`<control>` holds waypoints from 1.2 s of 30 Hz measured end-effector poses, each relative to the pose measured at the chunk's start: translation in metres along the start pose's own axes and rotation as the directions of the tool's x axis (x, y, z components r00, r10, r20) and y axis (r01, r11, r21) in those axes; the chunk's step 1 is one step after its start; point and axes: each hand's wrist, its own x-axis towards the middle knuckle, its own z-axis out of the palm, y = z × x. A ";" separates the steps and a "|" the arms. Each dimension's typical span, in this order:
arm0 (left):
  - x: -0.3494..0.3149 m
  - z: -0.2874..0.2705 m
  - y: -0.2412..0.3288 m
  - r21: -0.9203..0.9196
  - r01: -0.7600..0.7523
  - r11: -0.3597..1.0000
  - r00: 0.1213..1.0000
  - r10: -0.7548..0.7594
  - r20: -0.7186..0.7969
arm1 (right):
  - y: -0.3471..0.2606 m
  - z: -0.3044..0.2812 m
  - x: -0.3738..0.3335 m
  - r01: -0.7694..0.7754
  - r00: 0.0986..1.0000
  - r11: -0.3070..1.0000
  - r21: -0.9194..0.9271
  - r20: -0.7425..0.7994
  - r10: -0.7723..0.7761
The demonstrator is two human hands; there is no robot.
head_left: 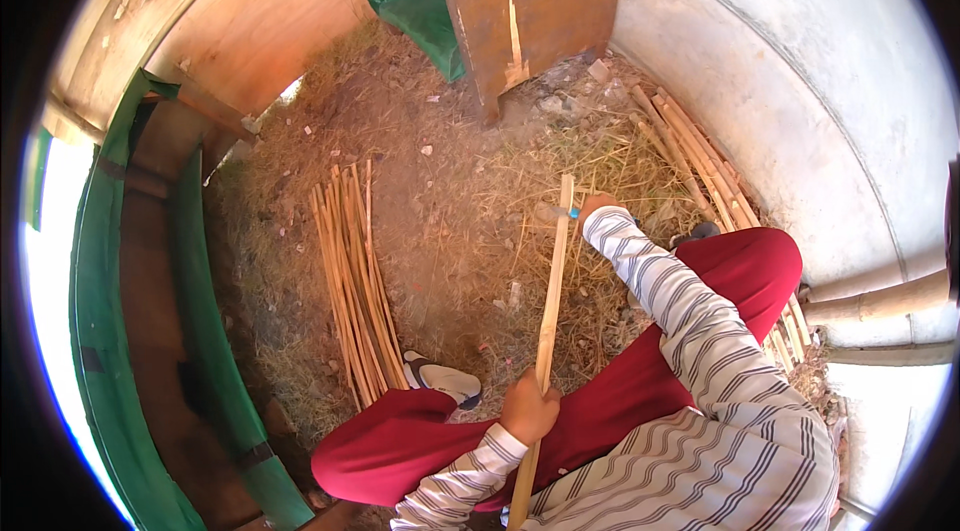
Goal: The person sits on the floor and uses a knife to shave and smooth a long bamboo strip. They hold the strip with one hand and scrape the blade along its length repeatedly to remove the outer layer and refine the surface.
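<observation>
Two hands were at one strip [556,281] in the head view, and we saw it run from the lap, between the knees, out over the ground. The left hand [530,408] was curled tightly round its lower part, which we judged was to keep it steady. The right hand [601,202] was at the far end, beside a small blue piece [574,214] against the strip; its fingers were too hidden for us to tell whether they pinched anything. One pile of sticks [350,276] lay by the shoe [443,379], another pile [705,161] along the pale wall [790,61]; we took both as set aside within reach, leaving room between. We could read no brand, label or writing anywhere.
</observation>
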 end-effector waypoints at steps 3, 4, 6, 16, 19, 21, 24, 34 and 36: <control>-0.011 -0.002 0.002 -0.022 -0.019 1.000 0.998 0.020 0.059 | 0.017 -0.011 0.022 -0.073 0.995 0.991 0.112 -0.054 0.079; -0.011 -0.002 -0.003 -0.024 -0.022 0.999 0.998 0.023 0.057 | 0.019 -0.023 0.013 -0.056 0.993 0.997 0.043 -0.097 0.060; -0.011 0.000 -0.014 -0.027 -0.026 0.999 0.998 0.028 0.054 | 0.023 -0.027 0.023 -0.035 0.997 0.999 -0.010 -0.074 0.034; 0.001 0.001 -0.076 -0.255 -0.123 0.959 0.987 0.145 0.066 | 0.113 -0.079 0.087 -0.133 0.989 0.943 -0.304 -0.097 0.108; 0.011 -0.046 -0.044 -0.730 0.599 0.327 0.740 0.121 0.662 | 0.076 -0.106 0.057 -0.087 0.987 0.984 -0.156 -0.149 0.063; 0.011 -0.063 -0.036 -0.721 0.649 0.243 0.707 0.159 0.689 | 0.054 -0.123 0.031 -0.038 0.983 0.995 0.093 -0.176 0.054; 0.021 -0.069 -0.048 -0.689 0.717 0.104 0.646 0.271 0.713 | 0.031 -0.131 -0.010 0.004 0.997 0.820 0.572 -0.063 0.039; 0.015 -0.051 -0.042 -0.726 0.685 0.067 0.638 0.427 0.641 | 0.002 -0.049 -0.148 0.168 0.947 0.468 0.867 -0.010 -0.322; 0.015 -0.049 -0.039 -0.720 0.689 0.086 0.616 0.454 0.644 | -0.005 -0.045 -0.156 0.177 0.911 0.299 0.938 -0.041 -0.410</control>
